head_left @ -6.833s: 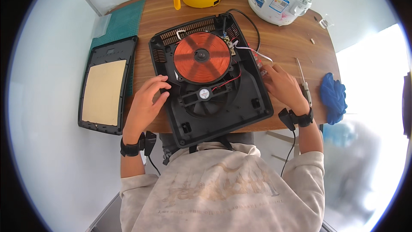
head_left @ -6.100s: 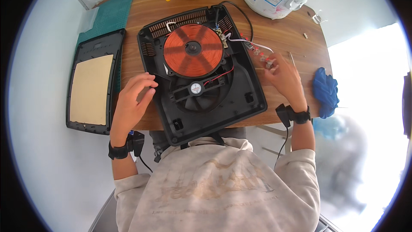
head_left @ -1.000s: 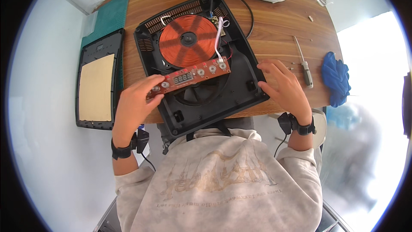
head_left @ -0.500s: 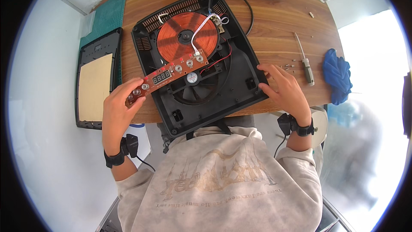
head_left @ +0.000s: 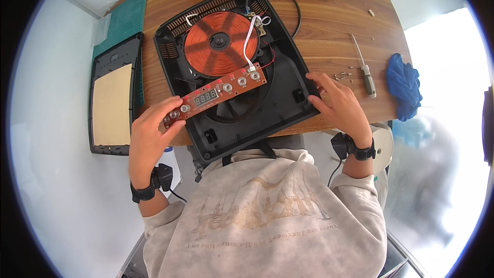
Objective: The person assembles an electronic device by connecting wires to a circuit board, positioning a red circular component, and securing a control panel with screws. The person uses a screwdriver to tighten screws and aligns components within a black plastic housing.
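Head view: left hand [head_left: 148, 136] pinches the left end of the control board [head_left: 220, 93], slanted over the black housing [head_left: 267, 118]; right hand [head_left: 342, 105] at housing's right edge, can't tell if gripping. Board looks loose, fan [head_left: 230, 110] mounted, cover panel [head_left: 111, 105] off, coil [head_left: 203, 46] in place, white ribbon cable [head_left: 246, 44] connected.

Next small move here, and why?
I'd probably bring the right hand to the free end of the long red-brown circuit board: the left hand holds only the opposite end, and a thin white cable attaches near the free one, so tugging seems a risk.
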A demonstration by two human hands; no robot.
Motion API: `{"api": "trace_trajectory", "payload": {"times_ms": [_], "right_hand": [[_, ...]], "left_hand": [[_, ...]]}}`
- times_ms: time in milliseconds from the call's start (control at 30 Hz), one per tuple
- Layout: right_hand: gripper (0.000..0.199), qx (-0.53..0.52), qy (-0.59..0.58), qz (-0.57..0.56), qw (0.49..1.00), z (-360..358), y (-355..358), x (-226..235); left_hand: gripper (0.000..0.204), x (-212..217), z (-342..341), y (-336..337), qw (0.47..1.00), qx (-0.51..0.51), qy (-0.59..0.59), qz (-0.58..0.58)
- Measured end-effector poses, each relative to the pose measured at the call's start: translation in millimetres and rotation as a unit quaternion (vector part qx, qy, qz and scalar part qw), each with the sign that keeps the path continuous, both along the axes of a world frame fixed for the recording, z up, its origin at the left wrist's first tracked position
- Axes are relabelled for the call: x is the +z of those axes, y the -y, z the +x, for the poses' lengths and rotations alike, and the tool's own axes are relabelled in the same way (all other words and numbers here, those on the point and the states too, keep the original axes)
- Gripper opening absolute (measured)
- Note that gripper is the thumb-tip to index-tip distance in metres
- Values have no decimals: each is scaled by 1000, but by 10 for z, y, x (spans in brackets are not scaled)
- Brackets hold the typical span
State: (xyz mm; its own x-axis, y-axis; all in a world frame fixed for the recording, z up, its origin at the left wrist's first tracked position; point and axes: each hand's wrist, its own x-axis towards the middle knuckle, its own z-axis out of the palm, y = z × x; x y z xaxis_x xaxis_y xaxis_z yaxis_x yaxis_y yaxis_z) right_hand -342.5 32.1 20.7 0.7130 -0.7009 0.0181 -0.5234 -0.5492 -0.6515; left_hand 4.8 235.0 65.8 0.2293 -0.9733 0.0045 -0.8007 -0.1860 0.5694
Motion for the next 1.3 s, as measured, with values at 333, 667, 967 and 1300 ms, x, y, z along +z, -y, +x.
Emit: {"api": "trace_trajectory", "payload": {"times_ms": [333,667,967,1300], "right_hand": [[44,-10,9,10,1000,-6,-23,-23],[47,-28,-18,72,997,20,-20,50],[44,-16,1,35,999,-12,-45,5],[44,-9,10,34,999,-26,-35,-29]], "left_hand": [[41,124,152,-94,995,96,-3,-25],[41,98,199,-230,995,100,-27,3],[39,75,188,-279,995,84,-44,20],[39,82,195,-269,995,87,-52,22]]}}
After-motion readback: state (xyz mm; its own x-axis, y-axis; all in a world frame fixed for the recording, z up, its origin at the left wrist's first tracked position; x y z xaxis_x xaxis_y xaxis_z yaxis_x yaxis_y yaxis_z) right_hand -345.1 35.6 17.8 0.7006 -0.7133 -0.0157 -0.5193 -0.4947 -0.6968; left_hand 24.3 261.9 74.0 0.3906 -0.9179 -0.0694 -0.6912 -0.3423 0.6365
